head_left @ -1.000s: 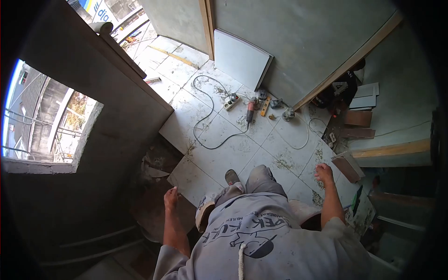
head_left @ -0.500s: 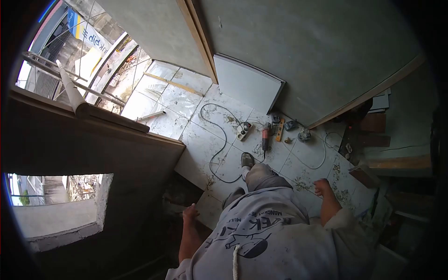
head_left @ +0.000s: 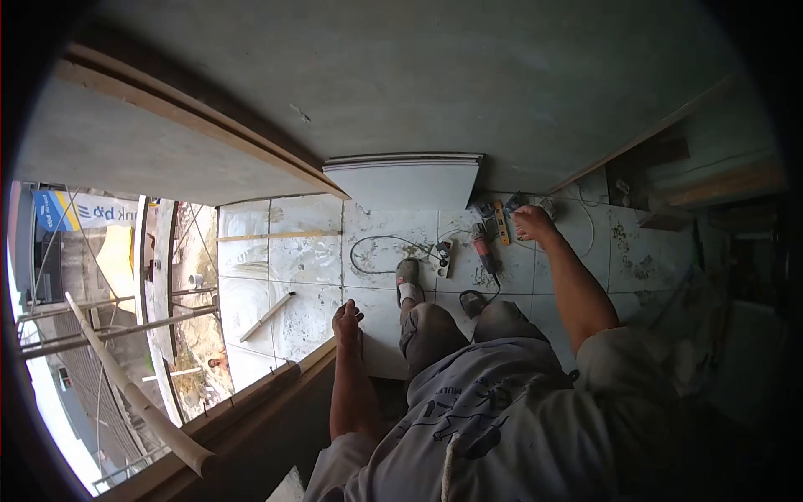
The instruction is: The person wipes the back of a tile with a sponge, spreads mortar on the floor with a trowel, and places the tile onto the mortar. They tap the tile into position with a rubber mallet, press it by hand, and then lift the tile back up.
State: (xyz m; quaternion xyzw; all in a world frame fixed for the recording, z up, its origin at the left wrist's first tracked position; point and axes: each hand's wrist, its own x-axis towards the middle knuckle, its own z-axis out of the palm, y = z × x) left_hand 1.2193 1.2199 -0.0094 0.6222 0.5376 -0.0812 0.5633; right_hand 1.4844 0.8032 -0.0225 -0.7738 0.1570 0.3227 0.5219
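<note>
My left hand (head_left: pixel 347 323) hangs low at the left, beside the dark ledge, its fingers curled with nothing visible in them. My right hand (head_left: pixel 534 224) reaches forward with fingers curled in a loose fist; I see nothing in it. From this angle it appears right beside an orange-yellow spirit level (head_left: pixel 501 224) on the floor. To the left of the level lies a red and dark corded power tool, resembling an angle grinder (head_left: pixel 482 248). A white extension socket (head_left: pixel 443 264) with a plug in it sits near my left foot. Dark tools (head_left: pixel 516 202) lie partly hidden behind my right hand.
White panels (head_left: pixel 406 182) lean against the grey wall (head_left: pixel 502 84). A black cable (head_left: pixel 353 255) loops over the dirty tiled floor (head_left: pixel 314 255). Wooden strips (head_left: pixel 280 235) lie toward the left opening, where a long pole (head_left: pixel 138 389) leans across the ledge (head_left: pixel 268 386).
My view has turned and my body has stepped closer to the tools. My right hand has moved forward, toward the spirit level. My left hand has come forward beside the ledge.
</note>
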